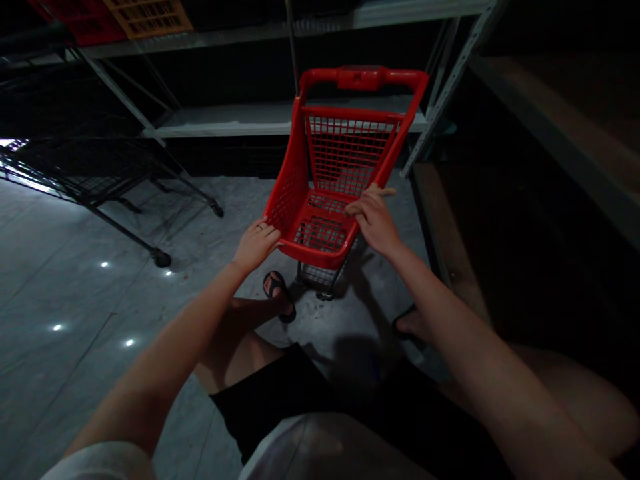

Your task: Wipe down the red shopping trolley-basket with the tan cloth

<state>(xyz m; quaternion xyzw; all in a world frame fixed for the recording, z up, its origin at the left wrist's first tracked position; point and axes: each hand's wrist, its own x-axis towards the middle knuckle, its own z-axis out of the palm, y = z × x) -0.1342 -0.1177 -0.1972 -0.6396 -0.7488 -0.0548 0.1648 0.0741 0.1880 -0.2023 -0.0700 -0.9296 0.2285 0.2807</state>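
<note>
A small red plastic shopping cart stands upright in front of me, its basket facing me and its handle at the far end. My left hand has its fingers curled over the basket's front left rim, and a ring shows on one finger. On the right rim, my right hand is closed, pressed against the edge. A tan piece that looks like cloth pokes out beside its fingers; most of it is hidden under the hand. The basket's grid floor is visible between my hands.
A dark metal cart on wheels stands at the left. Behind the red cart is a white metal shelf rack, with a yellow crate and a red crate above. A wooden-edged platform borders the right side.
</note>
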